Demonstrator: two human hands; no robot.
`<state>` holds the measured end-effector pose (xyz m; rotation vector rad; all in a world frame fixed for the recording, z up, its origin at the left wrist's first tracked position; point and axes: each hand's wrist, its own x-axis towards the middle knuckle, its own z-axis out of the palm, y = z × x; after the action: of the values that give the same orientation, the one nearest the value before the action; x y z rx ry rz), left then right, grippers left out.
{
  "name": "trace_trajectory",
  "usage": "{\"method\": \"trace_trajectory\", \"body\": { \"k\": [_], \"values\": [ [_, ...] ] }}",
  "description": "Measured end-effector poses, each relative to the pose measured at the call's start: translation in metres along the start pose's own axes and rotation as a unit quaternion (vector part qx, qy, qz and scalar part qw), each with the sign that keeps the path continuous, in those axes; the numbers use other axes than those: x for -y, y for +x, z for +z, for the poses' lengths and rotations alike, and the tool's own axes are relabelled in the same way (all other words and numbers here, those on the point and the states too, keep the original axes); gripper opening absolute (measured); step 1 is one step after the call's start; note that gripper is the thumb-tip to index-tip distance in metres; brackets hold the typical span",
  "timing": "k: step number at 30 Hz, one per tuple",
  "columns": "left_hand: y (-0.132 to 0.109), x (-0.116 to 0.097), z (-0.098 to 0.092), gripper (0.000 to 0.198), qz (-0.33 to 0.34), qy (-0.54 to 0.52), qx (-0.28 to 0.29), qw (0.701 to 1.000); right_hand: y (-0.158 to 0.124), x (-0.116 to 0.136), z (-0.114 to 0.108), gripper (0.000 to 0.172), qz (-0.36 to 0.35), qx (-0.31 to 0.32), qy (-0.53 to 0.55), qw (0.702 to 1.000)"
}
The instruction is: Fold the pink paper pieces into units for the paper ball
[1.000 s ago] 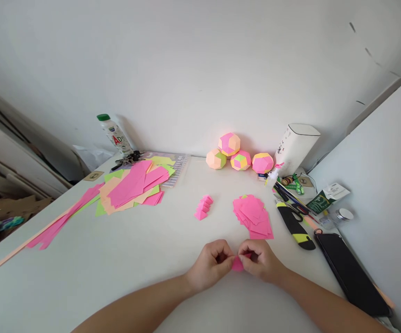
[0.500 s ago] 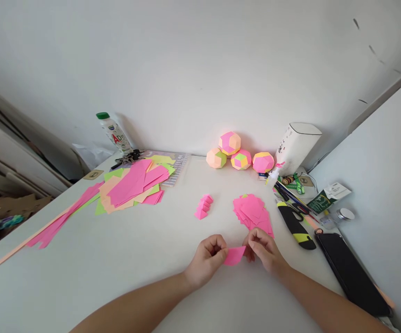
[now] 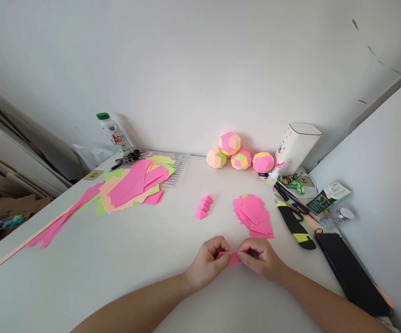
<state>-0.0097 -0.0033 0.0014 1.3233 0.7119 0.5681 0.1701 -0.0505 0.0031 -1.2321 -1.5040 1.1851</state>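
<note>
Between my two hands is a small piece of pink paper [image 3: 233, 260], held low over the table. My left hand [image 3: 207, 262] pinches its left part between thumb and fingers. At the other end, the thumb and fingertips of my right hand [image 3: 262, 260] close on its right edge. The fingers cover much of the paper, so its folds are hard to make out. Beyond my right hand lies a loose pile of pink paper pieces [image 3: 254, 213]. Several folded pink paper units [image 3: 204, 206] stand nested in a short row beyond my left hand.
Multicoloured paper balls [image 3: 230, 144] are stacked by the wall. At left lie coloured paper sheets [image 3: 131, 187], paper strips [image 3: 58, 222], keys [image 3: 128, 158] and a white bottle [image 3: 115, 134]. Along the right are a utility knife [image 3: 294, 224], a black phone [image 3: 354, 273] and a white container [image 3: 299, 143].
My right hand has moved left and now grips the paper's right edge. Both hands are closer together, and less of the pink paper shows between them.
</note>
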Motion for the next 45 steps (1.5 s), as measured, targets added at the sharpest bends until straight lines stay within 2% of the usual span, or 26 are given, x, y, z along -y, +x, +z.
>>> {"method": "trace_trajectory", "body": {
  "k": [7, 13, 18, 21, 27, 34, 41, 45],
  "values": [
    [0.0, -0.001, -0.001, 0.016, 0.006, -0.007, 0.005, 1.0, -0.001, 0.0, 0.0, 0.017, 0.013, -0.003, 0.003, 1.0],
    [-0.001, -0.003, -0.001, 0.026, -0.011, -0.041, 0.0, 0.999, -0.001, 0.0, -0.003, 0.021, 0.032, -0.014, 0.037, 0.999],
    [0.001, 0.0, 0.0, 0.03, -0.011, -0.075, -0.03, 0.997, -0.001, 0.0, -0.003, 0.02, 0.046, -0.013, 0.059, 0.997],
    [0.001, 0.002, 0.0, 0.032, -0.025, -0.088, -0.027, 0.995, -0.001, -0.002, -0.002, 0.019, 0.053, -0.017, 0.055, 0.997],
    [-0.001, -0.001, -0.002, 0.041, -0.026, -0.04, -0.018, 0.999, 0.001, -0.005, 0.0, 0.02, 0.042, -0.015, 0.023, 0.999],
    [0.001, 0.001, 0.0, 0.034, -0.02, -0.067, -0.012, 0.997, -0.001, -0.009, -0.001, 0.026, 0.067, -0.032, 0.024, 0.997],
    [0.0, -0.003, 0.003, 0.041, 0.005, -0.088, 0.006, 0.996, 0.001, -0.004, -0.001, 0.026, 0.043, 0.003, 0.021, 0.999],
    [-0.001, -0.003, 0.003, 0.032, 0.016, -0.057, 0.014, 0.998, 0.001, -0.004, 0.0, 0.026, 0.032, 0.002, -0.009, 0.999]
  ]
}}
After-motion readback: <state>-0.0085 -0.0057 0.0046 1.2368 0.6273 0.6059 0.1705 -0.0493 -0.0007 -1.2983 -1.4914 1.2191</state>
